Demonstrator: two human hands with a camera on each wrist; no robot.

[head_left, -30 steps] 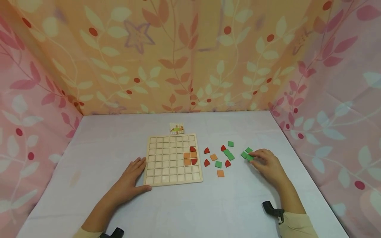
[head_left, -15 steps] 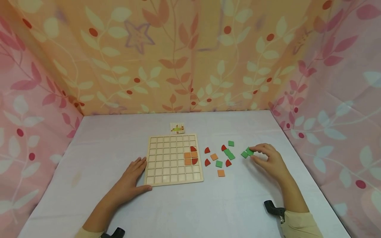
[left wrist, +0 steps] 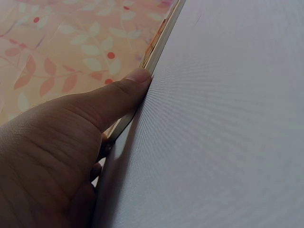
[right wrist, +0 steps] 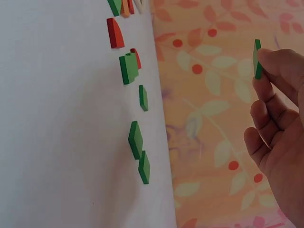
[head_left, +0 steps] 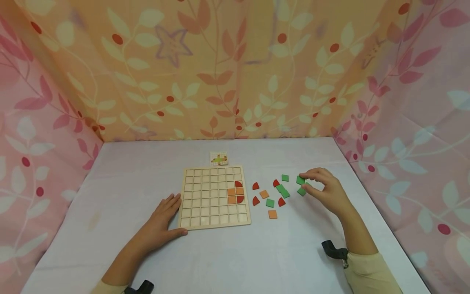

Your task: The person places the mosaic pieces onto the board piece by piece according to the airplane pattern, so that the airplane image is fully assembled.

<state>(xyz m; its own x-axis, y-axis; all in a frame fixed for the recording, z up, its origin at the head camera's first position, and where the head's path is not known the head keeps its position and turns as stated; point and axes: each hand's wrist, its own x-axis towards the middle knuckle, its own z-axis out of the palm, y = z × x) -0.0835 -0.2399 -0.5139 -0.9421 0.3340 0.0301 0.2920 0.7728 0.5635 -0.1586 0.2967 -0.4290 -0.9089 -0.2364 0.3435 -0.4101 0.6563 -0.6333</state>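
One green tile point(head_left: 300, 180) pinched aloft

Right of center, the right hand point(head_left: 330, 194) grasps the thin, flat square by its edges; at center, the left hand point(head_left: 161, 220), fingers extended, rests along the pale grid board point(head_left: 205, 199). The small card's point(head_left: 218, 159) pattern is hard to read; the frame's bottom cuts both sleeves point(head_left: 371, 271).

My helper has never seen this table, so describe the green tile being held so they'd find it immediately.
On the white table, look right of the wooden grid board, past scattered pieces, to the person's right hand. The green tile is the square pinched by its thumb and finger; it alone is in the air, while the other green squares lie on the table.
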